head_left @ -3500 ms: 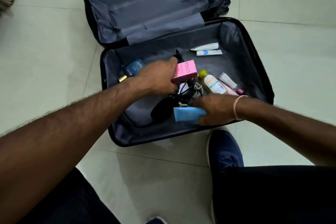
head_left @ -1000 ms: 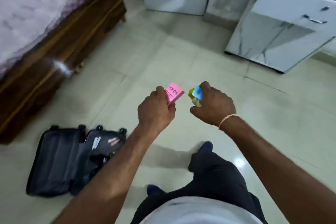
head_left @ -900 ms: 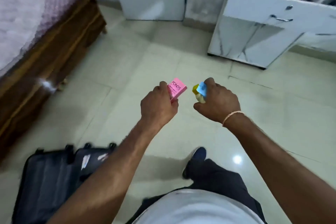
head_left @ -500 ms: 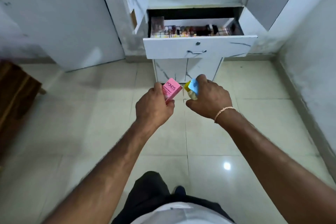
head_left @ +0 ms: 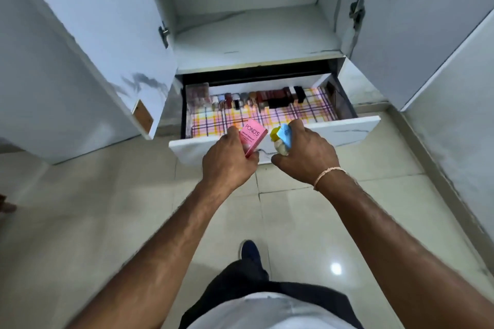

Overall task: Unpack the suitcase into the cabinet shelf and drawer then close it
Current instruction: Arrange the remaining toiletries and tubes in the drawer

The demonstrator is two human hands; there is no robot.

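Note:
My left hand (head_left: 228, 160) grips a pink Pond's box (head_left: 252, 136). My right hand (head_left: 304, 153) holds a light blue box (head_left: 285, 134) together with a white bottle with a yellow cap (head_left: 276, 139). Both hands hover just above the front panel of the white pulled-out drawer (head_left: 355, 132). The drawer has a pink and yellow plaid liner (head_left: 307, 112) and a row of small cosmetics (head_left: 256, 99) along its back. Above it lies the bare cabinet shelf (head_left: 254, 40). The suitcase is out of view.
The cabinet's two white doors, the left door (head_left: 101, 43) and the right door (head_left: 417, 21), stand open on either side. A white wall (head_left: 459, 128) runs close on the right. Glossy tiled floor (head_left: 80, 222) lies below, with my dark shoe (head_left: 250, 251) on it.
I have walked from the suitcase to the cabinet, carrying the items. The drawer and shelf are now much closer and my hands are over the drawer's front edge.

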